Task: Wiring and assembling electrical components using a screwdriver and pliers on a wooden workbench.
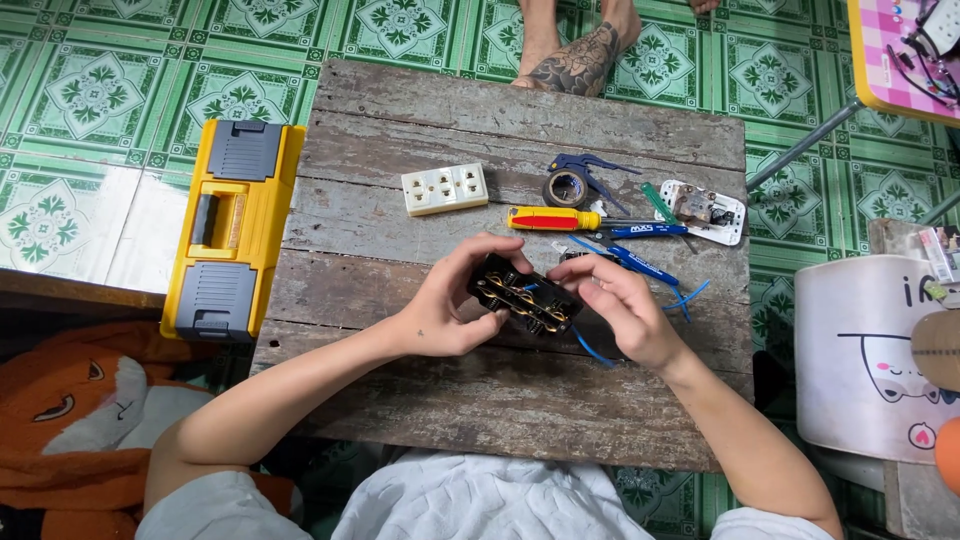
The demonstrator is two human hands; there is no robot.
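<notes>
Left hand (445,315) and right hand (625,310), both closed in a grip, hold a black socket base (522,298) between them above the table (480,400), with screwdriver (555,218), tape roll (566,187) and white socket (444,188) lying just beyond.

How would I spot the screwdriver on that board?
Find the grey wooden board on the green tiled floor. Near its middle, beyond both hands, the screwdriver lies flat, right of the white socket strip and just below the tape roll. Only it has a red-and-yellow handle.
</notes>
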